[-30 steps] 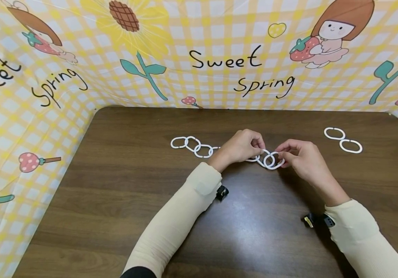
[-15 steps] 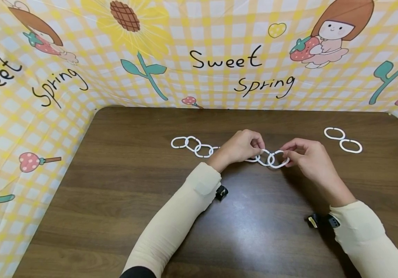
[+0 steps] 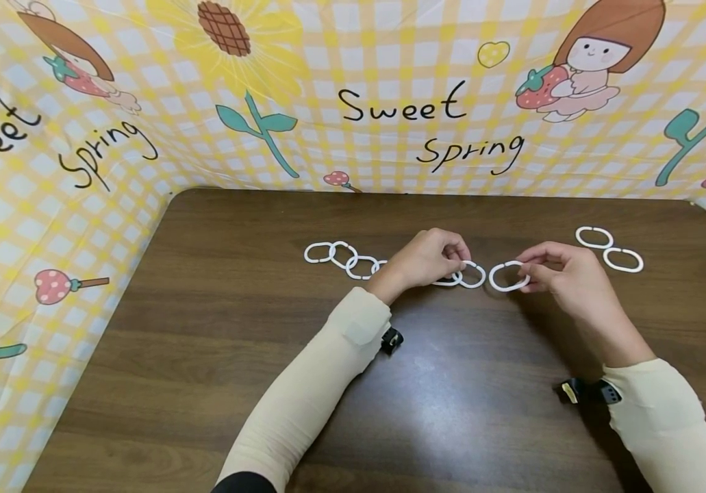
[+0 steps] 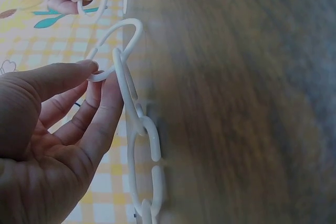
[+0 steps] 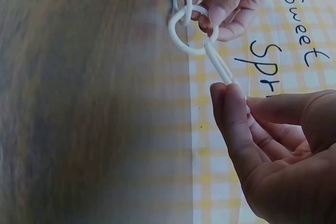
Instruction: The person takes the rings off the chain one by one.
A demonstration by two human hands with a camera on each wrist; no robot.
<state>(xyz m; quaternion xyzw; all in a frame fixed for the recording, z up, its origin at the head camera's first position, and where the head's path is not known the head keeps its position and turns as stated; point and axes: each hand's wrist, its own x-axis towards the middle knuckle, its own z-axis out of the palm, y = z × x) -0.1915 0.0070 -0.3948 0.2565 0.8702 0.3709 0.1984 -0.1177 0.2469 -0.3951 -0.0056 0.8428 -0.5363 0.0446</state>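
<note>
A chain (image 3: 361,277) of white plastic oval links lies on the table, part of it hidden under my left forearm and hand. My left hand (image 3: 424,260) pinches the end link (image 3: 483,275) between thumb and fingertips; in the left wrist view this link (image 4: 140,30) is tilted and hooked through its neighbour. To its right, my right hand (image 3: 571,277) pinches a single white link (image 3: 492,279) by its right side. A small gap parts that link from the chain in the head view. From the right wrist, the single link (image 5: 220,65) appears nearly edge-on.
Two loose white links, a farther one (image 3: 594,246) and a nearer one (image 3: 623,270), lie at the back right of the brown wooden table (image 3: 217,356). A yellow checked cloth (image 3: 389,41) hangs behind the table and along its left side.
My right hand has moved right with its link, which overlapped the chain's end link before and now stands apart from it. My left hand has kept its grip in nearly the same place.
</note>
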